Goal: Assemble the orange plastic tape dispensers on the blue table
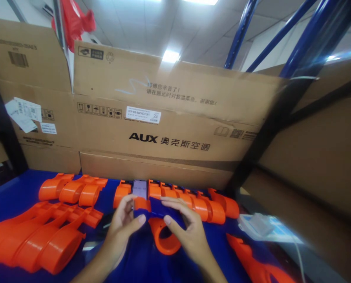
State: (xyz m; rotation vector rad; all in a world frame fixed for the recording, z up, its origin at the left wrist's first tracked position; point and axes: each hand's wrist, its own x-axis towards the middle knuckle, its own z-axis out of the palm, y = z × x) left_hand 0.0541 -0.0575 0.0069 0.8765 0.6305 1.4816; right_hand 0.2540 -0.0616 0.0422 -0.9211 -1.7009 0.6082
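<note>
My left hand (pixel 121 226) and my right hand (pixel 187 228) meet over one part (pixel 160 226), an orange ring with a blue body on top. The left thumb and fingers pinch its left end. The right hand's fingers curl over the blue body, with the thumb by the ring. Just behind the hands a phone (pixel 139 189) leans upright against a row of orange plastic parts (pixel 193 204).
Orange ring-shaped parts lie in stacks at the left (pixel 40 239) and back left (pixel 72 189) on the blue table (pixel 16 188). Large cardboard boxes (pixel 163 125) wall off the back. A white flat pack (pixel 264 228) lies at the right, more orange pieces (pixel 252 259) near it.
</note>
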